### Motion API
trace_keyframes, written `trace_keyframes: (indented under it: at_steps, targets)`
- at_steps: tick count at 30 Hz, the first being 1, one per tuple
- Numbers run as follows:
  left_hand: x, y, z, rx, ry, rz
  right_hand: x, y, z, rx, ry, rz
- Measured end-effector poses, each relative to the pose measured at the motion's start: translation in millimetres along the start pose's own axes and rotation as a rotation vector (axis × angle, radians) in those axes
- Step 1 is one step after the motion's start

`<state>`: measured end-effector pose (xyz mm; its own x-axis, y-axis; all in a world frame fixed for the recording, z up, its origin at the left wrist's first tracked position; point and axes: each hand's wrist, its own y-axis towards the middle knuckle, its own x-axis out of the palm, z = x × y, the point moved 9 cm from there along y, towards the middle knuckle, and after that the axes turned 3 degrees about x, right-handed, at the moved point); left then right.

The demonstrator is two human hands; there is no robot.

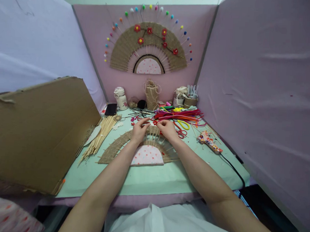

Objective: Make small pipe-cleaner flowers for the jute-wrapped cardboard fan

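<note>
A half-round woven jute fan (112, 151) with wooden skewer ribs and a pink patterned centre (147, 155) lies on the pale green table (152, 179). My left hand (139, 130) and my right hand (166, 129) rest on its far upper edge, close together. Both hands have their fingers pinched. Between the fingertips sits a small red piece (155, 122), perhaps a flower; which hand grips it I cannot make out.
A finished fan (149, 49) with red flowers hangs on the back wall. A bundle of skewers (100, 136) and a large cardboard sheet (38, 131) lie left. Red pipe cleaners (180, 115), scissors (181, 125), twine spool (152, 94), jar (121, 98), phone (110, 109) sit behind.
</note>
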<state>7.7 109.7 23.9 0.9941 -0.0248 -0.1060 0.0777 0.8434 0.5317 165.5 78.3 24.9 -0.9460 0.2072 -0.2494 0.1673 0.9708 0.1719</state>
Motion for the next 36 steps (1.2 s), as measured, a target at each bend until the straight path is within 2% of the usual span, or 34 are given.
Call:
trace_keyframes:
  at_steps: [2, 5, 9, 15, 18, 27, 31, 36]
  targets:
    - [3.1, -1, -12, -0.133, -0.082, -0.013, -3, 2, -2, -0.054, -0.089, 0.03]
    - [13.0, -6, -18, -0.255, -0.176, -0.062, -3, 4, 0, -0.082, -0.147, 0.038]
    - [20.0, -13, -20, -0.337, -0.233, -0.066, 1, 4, 2, -0.085, -0.166, 0.016]
    - [19.4, -17, -30, -0.476, -0.332, -0.009, 7, 5, 5, -0.076, -0.174, -0.048]
    - [19.5, -19, -30, -0.513, -0.348, -0.021, 10, 5, 9, -0.044, -0.146, -0.08]
    - [23.3, -18, -33, -0.511, -0.38, -0.088, 8, 7, 23, 0.099, -0.004, -0.075]
    - [23.8, -15, -30, -0.399, -0.263, -0.134, 12, 9, 32, 0.18, 0.074, -0.102]
    - [21.5, -10, -20, -0.243, -0.094, -0.168, 15, 7, 32, 0.186, 0.028, -0.132]
